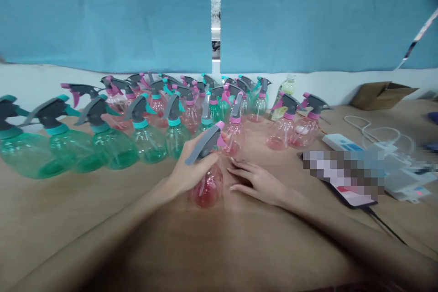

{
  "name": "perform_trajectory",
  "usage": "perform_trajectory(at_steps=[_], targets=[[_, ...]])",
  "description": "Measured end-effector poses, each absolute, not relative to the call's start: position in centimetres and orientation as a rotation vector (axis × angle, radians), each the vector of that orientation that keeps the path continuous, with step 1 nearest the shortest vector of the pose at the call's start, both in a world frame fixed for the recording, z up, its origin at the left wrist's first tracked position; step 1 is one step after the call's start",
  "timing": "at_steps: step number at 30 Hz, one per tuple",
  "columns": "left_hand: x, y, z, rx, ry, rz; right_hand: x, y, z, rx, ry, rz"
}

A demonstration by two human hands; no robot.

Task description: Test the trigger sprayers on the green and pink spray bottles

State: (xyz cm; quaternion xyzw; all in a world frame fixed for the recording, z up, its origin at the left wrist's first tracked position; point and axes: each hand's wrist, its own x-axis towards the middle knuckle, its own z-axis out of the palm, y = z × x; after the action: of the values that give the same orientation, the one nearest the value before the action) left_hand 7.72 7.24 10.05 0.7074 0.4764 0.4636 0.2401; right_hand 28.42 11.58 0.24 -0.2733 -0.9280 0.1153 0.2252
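My left hand (191, 166) is wrapped around the neck of a pink spray bottle (206, 191), whose grey and pink trigger head (205, 143) tilts up above my fingers. The bottle's clear round body shows below the hand, near the table's middle. Just to its right, my right hand (258, 180) lies low over the table with its fingers spread, holding nothing. Beyond the hands stands another pink spray bottle (234, 134). A row of green spray bottles (114, 148) with grey and teal heads runs off to the left.
More pink and green bottles crowd the back by the wall. Two pink spray bottles (280, 132) stand right of centre. A phone (356, 194) with a cable, a white power strip (342, 142) and a brown cardboard box (379, 95) lie on the right. Blue cloth (102, 18) hangs behind.
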Motion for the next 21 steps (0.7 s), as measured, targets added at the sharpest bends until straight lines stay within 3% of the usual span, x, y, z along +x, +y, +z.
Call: perform_trajectory(at_steps=[21], targets=[[7.96,7.17,10.55,1.913,1.357,1.228,28.53,11.54,0.38,-0.830,-2.584,0.348]])
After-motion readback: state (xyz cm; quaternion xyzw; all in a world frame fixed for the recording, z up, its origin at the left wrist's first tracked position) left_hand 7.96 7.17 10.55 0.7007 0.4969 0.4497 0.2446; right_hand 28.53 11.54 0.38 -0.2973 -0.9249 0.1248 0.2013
